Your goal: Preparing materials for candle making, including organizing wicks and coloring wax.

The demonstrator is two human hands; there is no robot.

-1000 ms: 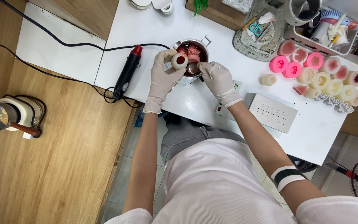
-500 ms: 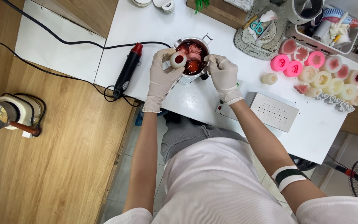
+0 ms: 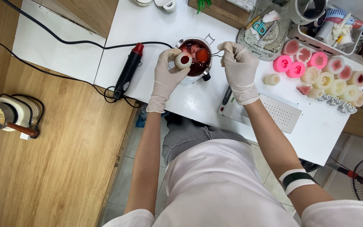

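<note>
Beside pot (image 3: 195,56): heat gun (image 3: 127,71), moulds (image 3: 322,77).

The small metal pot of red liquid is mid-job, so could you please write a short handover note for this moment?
Left hand: gloved, holds a round cream candle with a red-filled centre by the pot's rim.
Right hand: gloved, holds a small metal spoon of red liquid over the small metal pot.
Done: red already in the candle's centre.
Left: whether more goes in, I cannot tell.
</note>
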